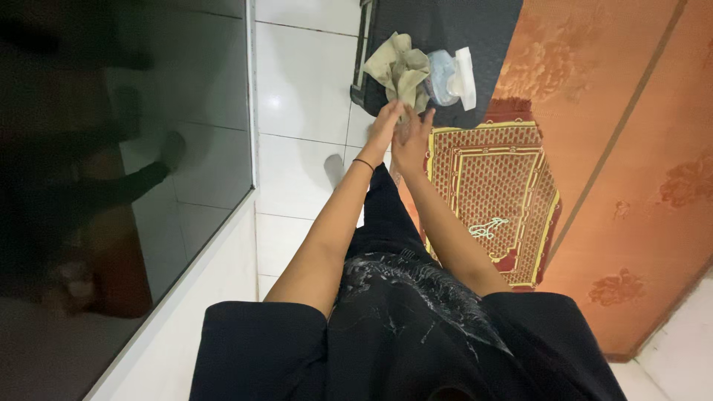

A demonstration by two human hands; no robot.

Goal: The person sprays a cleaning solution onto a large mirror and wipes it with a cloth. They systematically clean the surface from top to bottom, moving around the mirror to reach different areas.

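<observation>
A crumpled beige cloth (pixel 399 70) lies on the near edge of a dark surface (pixel 460 30), bunched up with one fold hanging toward the person. Both arms stretch out to it from below. The left hand (pixel 385 125) reaches up with its fingers extended, the fingertips touching the lower edge of the cloth; its grip is open, fingers straight and not curled around anything. A thin dark band (pixel 363 164) circles the left wrist. The right hand (pixel 411 138) is just beside the left, touching it at the palm side, fingers spread and pointing up toward the cloth; its grip is open too, though whether its fingertips actually meet the cloth cannot be told.

Just to the right of the cloth, touching it, sits a clear plastic packet (pixel 442 76), and a white folded piece (pixel 465 77) rests against that packet's far side. All three stay on the dark surface.

Beneath the hands lies a white tiled floor (pixel 301 89). To the right of the arms a red and yellow patterned mat (pixel 494 193) is spread on the floor, next to an orange patterned panel (pixel 631 148). On the left a dark glossy panel (pixel 126 148) reflects the room. The person wears a black garment (pixel 408 327).
</observation>
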